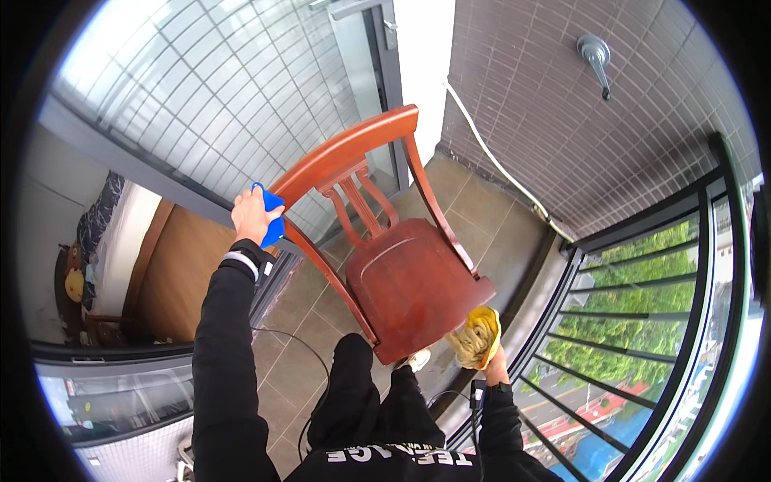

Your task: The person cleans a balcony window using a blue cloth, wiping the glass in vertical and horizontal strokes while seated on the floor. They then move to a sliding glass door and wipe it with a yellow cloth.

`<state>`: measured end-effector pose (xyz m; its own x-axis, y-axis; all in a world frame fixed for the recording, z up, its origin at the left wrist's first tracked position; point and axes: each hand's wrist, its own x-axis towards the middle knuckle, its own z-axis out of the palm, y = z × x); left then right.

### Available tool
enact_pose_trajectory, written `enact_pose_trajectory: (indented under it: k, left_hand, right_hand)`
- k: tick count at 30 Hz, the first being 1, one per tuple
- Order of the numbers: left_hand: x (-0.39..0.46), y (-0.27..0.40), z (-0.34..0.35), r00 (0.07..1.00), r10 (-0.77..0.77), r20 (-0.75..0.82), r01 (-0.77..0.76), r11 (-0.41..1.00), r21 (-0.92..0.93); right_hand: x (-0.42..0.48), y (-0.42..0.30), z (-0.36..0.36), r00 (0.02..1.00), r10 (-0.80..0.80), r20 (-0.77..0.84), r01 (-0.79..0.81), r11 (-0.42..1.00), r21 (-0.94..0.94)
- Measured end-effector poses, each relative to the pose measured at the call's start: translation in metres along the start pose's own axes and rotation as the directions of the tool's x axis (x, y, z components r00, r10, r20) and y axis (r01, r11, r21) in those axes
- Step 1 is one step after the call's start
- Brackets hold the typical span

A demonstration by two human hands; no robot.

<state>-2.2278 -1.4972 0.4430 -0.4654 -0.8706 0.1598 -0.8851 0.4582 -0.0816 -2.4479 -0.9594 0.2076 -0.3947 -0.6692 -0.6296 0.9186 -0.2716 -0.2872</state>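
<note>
A reddish-brown wooden chair [415, 277] stands in front of me, its slatted back leaning away to the upper left. My left hand [252, 214] holds a blue cloth [274, 220] against the left end of the chair's top rail. Low on the right, my right hand [497, 366] grips a bunched yellow cloth [480, 337] beside the seat's front right corner. Most of the right fingers are hidden by that cloth. The chair's legs are hidden beneath the seat.
A metal railing [620, 316] runs along the right, above a street and trees. A white hose or pipe [494, 156] lies against the tiled wall. Glass door panels [211, 90] stand at the left. Thin black cables hang near my legs over the tiled floor [289, 361].
</note>
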Motion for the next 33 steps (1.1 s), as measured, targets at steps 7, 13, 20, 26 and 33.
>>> enact_pose_trajectory:
  k: [7,13,20,26,33]
  left_hand:
    - [0.000,0.014,-0.005,0.997,-0.079,0.023,0.079,0.997,-0.009]
    - [-0.005,0.006,-0.007,0.997,-0.075,0.006,0.075,0.994,-0.081]
    - [0.001,0.003,-0.005,1.000,0.008,-0.007,-0.008,0.996,-0.092]
    - [0.004,-0.011,0.001,0.997,0.058,-0.041,-0.062,0.992,-0.108]
    - [0.023,-0.011,-0.004,0.977,0.190,-0.098,-0.210,0.941,-0.264]
  right_hand:
    - [-0.005,-0.021,0.068,0.998,0.009,0.061,-0.012,0.999,0.053]
    - [-0.040,-0.044,0.167,0.973,-0.118,0.200,0.109,0.993,0.056]
    - [0.022,-0.095,0.230,0.855,-0.438,0.276,0.509,0.808,-0.297]
    - [0.096,-0.118,0.420,0.404,-0.579,0.708,0.708,-0.292,-0.643]
    - [0.242,-0.104,0.514,0.129,0.209,0.969,0.545,-0.832,0.107]
